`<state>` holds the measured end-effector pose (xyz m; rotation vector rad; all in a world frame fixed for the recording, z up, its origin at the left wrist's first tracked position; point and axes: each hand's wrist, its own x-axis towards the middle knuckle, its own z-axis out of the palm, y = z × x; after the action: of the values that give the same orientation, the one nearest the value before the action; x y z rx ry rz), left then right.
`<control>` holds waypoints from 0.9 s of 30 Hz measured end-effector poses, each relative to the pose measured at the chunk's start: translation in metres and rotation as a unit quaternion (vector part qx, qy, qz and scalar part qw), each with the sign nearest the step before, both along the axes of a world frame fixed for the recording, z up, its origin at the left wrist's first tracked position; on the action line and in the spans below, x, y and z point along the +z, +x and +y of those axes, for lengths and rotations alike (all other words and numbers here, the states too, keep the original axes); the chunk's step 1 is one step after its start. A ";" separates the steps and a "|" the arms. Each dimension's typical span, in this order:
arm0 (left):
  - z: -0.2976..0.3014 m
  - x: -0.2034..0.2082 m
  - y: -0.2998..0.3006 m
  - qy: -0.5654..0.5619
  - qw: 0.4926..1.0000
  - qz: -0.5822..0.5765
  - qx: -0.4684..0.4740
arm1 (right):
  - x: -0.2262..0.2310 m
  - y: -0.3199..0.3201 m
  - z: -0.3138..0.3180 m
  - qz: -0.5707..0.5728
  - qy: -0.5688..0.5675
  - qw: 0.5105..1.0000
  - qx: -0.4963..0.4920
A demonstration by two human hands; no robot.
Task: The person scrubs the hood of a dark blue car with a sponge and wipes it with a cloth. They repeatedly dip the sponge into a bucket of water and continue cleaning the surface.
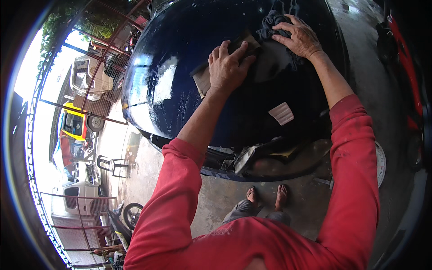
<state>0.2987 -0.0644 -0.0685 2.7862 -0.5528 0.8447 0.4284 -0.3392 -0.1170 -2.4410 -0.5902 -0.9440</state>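
Observation:
A glossy dark blue car hood (189, 40), wet with droplets and streaks, lies under both my hands. My left hand (227, 67) presses on a grey-brown sheet that looks like sandpaper (202, 82), its fingers bent over the sheet and its palm covering the middle. Farther right, my right hand (299, 38) has its fingers closed on a bunched dark grey cloth (272, 23), which rests against the paint. A small pale pinkish-grey rectangular piece with faint lines (281, 113) lies by itself on the hood, nearer to me, between my forearms.
At the hood's near edge is a headlight (246, 158). A dark plastic chair (110, 165) and a motorcycle wheel (132, 215) stand to the left, with a red metal fence (96, 67) and parked vehicles beyond. Something red (405, 63) runs along the far right.

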 end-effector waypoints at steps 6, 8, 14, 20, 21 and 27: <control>0.070 -0.043 -0.189 0.030 0.998 0.043 0.025 | 0.001 -0.003 0.001 0.033 0.002 0.999 -0.037; 0.075 -0.047 -0.166 0.048 0.998 0.050 0.011 | 0.002 -0.003 0.004 -0.001 -0.013 0.999 -0.035; 0.037 -0.018 -0.032 0.028 0.997 0.069 -0.003 | 0.014 -0.017 0.001 0.065 0.036 0.997 0.004; 0.073 -0.044 -0.158 0.060 0.995 0.069 -0.027 | 0.021 -0.032 -0.001 0.063 0.050 0.997 0.010; 0.078 -0.042 -0.153 0.061 0.995 0.045 -0.061 | 0.022 -0.031 -0.001 0.071 0.045 0.996 0.010; 0.022 0.000 -0.003 -0.019 0.998 0.032 -0.044 | 0.017 -0.023 0.001 0.064 0.043 0.997 0.007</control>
<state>0.2956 -0.0420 -0.0688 2.7212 -0.6370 0.7380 0.4052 -0.3384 -0.1001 -2.3971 -0.5098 -0.7836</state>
